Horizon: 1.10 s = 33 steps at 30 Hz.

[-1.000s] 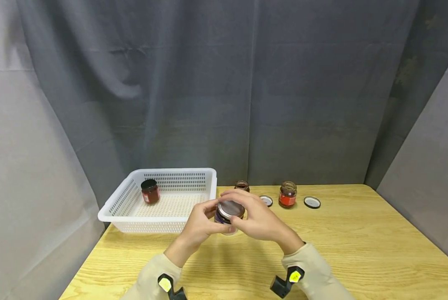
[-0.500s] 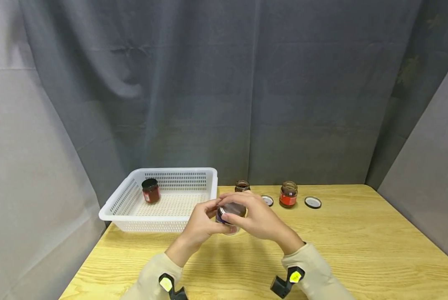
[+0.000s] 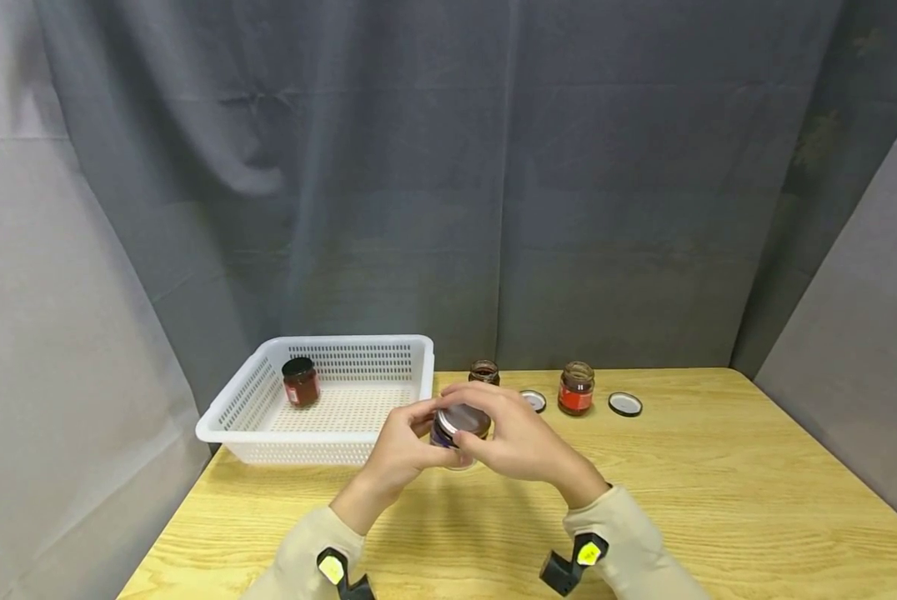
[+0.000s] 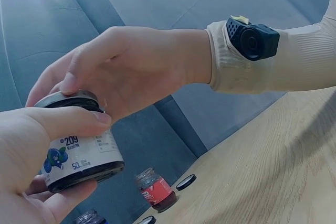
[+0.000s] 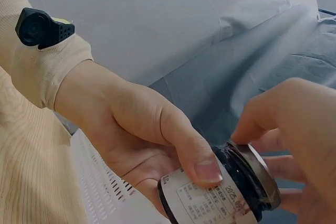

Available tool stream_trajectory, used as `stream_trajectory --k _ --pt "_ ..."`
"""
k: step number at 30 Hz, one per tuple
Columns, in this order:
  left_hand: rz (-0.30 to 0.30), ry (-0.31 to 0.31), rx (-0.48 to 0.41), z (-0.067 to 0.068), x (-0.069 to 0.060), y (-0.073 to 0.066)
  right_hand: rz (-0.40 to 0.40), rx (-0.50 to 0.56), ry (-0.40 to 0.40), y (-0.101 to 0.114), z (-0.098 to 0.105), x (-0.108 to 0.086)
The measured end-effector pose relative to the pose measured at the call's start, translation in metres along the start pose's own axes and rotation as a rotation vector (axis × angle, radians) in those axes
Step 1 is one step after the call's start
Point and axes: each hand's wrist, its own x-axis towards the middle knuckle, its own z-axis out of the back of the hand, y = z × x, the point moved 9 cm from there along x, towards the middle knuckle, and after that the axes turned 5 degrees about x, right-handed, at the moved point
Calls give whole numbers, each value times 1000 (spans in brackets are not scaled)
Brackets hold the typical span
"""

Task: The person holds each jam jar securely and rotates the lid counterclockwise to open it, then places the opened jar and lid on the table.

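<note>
My left hand holds a glass jam jar above the table, its thumb across the white blueberry label. Dark contents show near the jar's neck. On top sits a silvery metal lid, gripped at its rim by the fingers and thumb of my right hand. In the right wrist view the lid is at the jar's mouth, with the dark neck visible below it; whether it is loose I cannot tell. The jar is tilted in both wrist views.
A white perforated basket stands at left, holding a red jar with black lid. Behind my hands is an open jar. To the right stand another open jar with red label and two upturned lids.
My right thumb has shifted along the lid's rim, leftward and then slightly back. The left hand and the jar stay nearly in place.
</note>
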Motion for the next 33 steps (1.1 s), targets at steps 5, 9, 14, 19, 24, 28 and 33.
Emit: stream_trajectory --k 5,9,14,19,24,28,33 --pt "3 -7 9 0 0 0 -28 -8 0 0 -1 0" --pt "4 -12 1 1 1 -1 -64 -8 2 -2 0 -1" --pt "7 -4 -2 0 0 -1 -43 21 21 0 -1 -1" --pt "-2 2 9 0 0 -2 11 76 -1 2 -1 2" --pt "-14 8 11 0 0 -3 18 56 -55 2 2 4" --pt "-16 14 18 0 0 -2 21 8 -99 1 5 3" --pt "-7 3 16 2 1 0 8 10 -77 0 3 2"
